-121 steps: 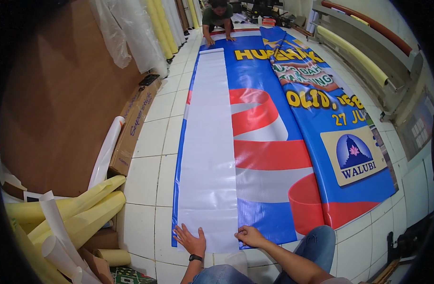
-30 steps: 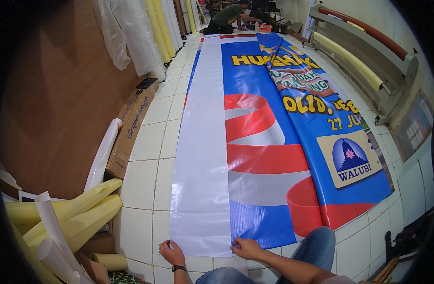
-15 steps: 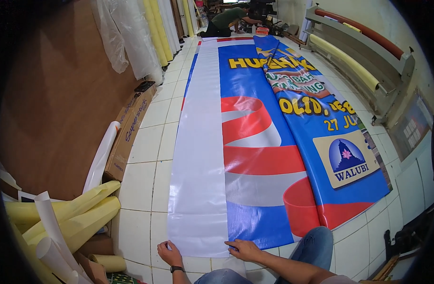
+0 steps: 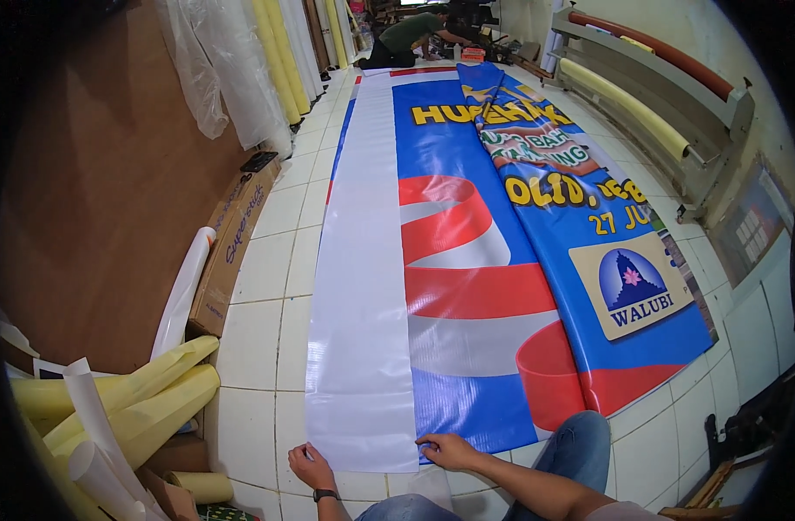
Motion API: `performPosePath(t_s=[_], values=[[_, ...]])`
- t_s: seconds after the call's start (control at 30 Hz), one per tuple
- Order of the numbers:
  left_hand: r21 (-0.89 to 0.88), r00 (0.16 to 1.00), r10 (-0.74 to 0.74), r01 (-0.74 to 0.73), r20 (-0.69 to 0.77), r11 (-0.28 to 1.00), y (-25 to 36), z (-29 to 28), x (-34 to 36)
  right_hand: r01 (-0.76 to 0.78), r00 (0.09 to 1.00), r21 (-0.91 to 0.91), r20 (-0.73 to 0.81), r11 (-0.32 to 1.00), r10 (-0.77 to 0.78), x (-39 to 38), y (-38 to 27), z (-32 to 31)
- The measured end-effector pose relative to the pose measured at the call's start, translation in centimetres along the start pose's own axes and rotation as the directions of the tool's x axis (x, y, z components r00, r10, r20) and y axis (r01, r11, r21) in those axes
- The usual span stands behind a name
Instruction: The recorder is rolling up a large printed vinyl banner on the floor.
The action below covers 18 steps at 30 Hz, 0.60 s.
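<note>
A long vinyl banner (image 4: 476, 339), printed in blue with red and white ribbon shapes and yellow lettering, lies over the floor. Along its left side runs a plain white folded-over strip (image 4: 360, 347); the right part is folded over too. At the strip's near left corner, my left hand (image 4: 312, 469) has its fingers closed on the edge, a dark watch on the wrist. My right hand (image 4: 448, 452) pinches the near end where the white strip meets the blue print. Its fingertips partly hide the material there.
White floor tiles (image 4: 257, 347) surround the banner. Yellow and white rolls (image 4: 176, 395) and a long cardboard box (image 4: 233, 252) line the left. A roller machine (image 4: 649, 87) stands at the right wall. Another person (image 4: 406, 41) crouches at the far end.
Both hands stay at the banner's near end, with only a slight shift of the right fingers. The whole view has tilted a little.
</note>
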<state>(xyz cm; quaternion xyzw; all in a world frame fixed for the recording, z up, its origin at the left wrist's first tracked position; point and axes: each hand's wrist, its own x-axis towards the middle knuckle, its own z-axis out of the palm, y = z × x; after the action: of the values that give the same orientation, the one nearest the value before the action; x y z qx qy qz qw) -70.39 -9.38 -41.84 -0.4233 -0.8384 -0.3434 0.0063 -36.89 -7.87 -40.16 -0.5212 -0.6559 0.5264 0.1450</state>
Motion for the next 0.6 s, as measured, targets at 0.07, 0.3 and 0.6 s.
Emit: performPosePath(t_s=[0.07,0.3,0.6], values=[[-0.004,0.999,0.045,-0.045,-0.016,0.999,-0.2,0.4,-0.1,0.008,1.0,0.06,-0.026,0.998,-0.006,0.0,0.4,-0.4],[0.021,0.999,0.035,-0.035,-0.025,0.999,0.3,-0.3,-0.7,-0.049,0.997,0.139,0.061,0.989,0.041,0.1,-0.5,-0.6],[0.067,0.999,-0.048,0.049,-0.012,0.997,0.9,-0.5,-0.3,-0.072,0.996,0.163,0.064,0.984,0.063,-0.2,-1.3,-1.2]])
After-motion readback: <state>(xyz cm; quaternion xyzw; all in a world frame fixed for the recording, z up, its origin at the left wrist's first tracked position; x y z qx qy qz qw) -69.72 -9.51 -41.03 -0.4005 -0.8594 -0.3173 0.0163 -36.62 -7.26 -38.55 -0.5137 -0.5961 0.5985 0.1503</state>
